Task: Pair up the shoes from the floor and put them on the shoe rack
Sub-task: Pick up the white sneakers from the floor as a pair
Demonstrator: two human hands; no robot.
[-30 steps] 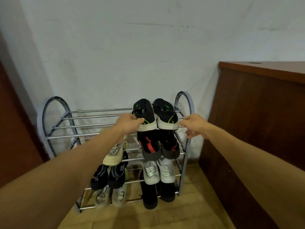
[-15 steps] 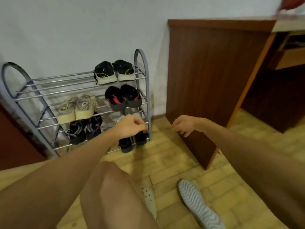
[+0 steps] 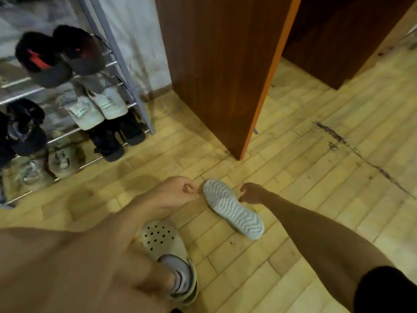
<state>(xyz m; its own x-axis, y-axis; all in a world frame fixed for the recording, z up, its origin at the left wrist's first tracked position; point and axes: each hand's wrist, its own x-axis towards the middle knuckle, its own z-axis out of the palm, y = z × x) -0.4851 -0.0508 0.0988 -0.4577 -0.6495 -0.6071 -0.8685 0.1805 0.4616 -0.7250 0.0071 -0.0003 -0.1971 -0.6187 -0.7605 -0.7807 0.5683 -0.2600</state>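
Both hands low over floor (image 3: 316,166), either side of a grey shoe (image 3: 233,210) lying sole-up, wavy tread showing.

L hand (image 3: 174,193): sitting just left of shoe's toe end, fingers (image 3: 188,188) curled in loosely, thumb & forefinger nearly meeting. Holding nothing; not touching shoe as far as visible, though gap is v. small.

R hand (image 3: 253,193): hovering just right of same shoe, near its toe half, fingers bent downward, part-open, nothing in it. Contact w/ shoe: can't tell, hand is in shadow.

Shoe is lying diagonally between the 2 hands, toe pointing away, heel running back toward R forearm.

Below L forearm: beige clog (image 3: 168,249) w/ holes, being worn on a foot w/ grey sock, close to shoe's heel end but apart.

Beyond L hand, up & left: metal shoe rack (image 3: 126,71) against wall, well apart from hands. Shelves holding pairs: black/red pair (image 3: 58,55), pale pair (image 3: 97,105) under it, black pair (image 3: 117,136) lowest; more shoes farther left, blurred.

Beyond R hand: brown wood cabinet (image 3: 221,64) standing on floor beside rack.
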